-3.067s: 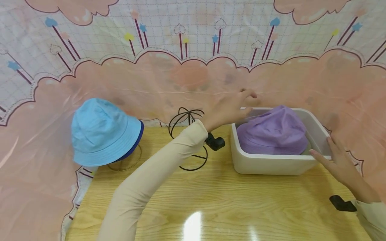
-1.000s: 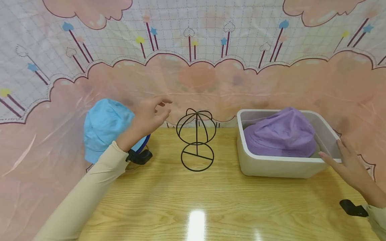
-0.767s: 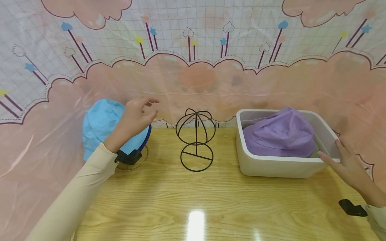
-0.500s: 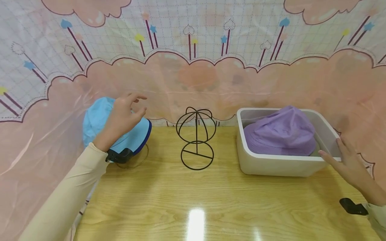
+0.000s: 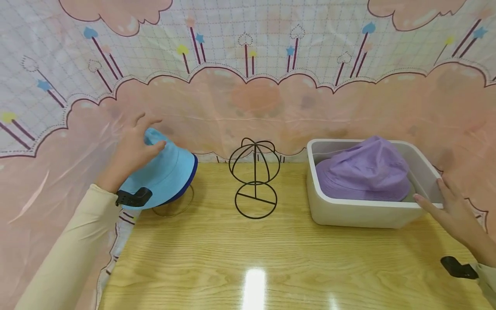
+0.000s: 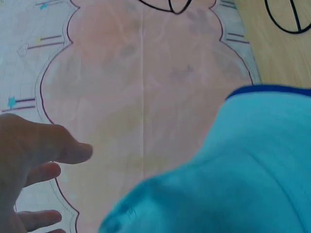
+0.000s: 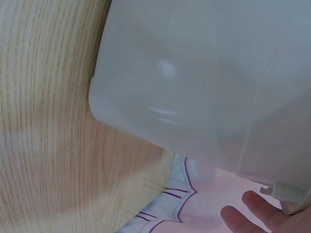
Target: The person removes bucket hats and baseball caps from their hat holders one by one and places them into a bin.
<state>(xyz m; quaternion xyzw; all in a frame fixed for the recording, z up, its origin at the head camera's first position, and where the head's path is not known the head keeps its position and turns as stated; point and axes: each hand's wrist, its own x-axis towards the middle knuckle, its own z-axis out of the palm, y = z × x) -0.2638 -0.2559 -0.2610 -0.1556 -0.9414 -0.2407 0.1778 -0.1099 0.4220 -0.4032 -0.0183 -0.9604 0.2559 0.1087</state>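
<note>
Left hand (image 5: 133, 150): thumb and fingers parted wide, nothing held, beside light blue hat (image 5: 170, 172) at table's (image 5: 201, 258) left. Right hand (image 5: 455, 215) touches white bin's (image 5: 356, 214) right corner; gripping or just resting, can't tell. Purple hat (image 5: 364, 174) sits inside bin. Black wire stand (image 5: 255, 172) between.

Light-blue bucket hat (image 5: 170, 172): crown up, partly hidden; brim tilted, dark-blue edge (image 5: 187, 184) visible beneath; located at left end of surface (image 5: 294, 258). White bin (image 5: 360, 215): open-topped, upright, at right. Purple hat (image 5: 360, 172): soft, creased, crown up, inside bin, occupying most of it.
</note>
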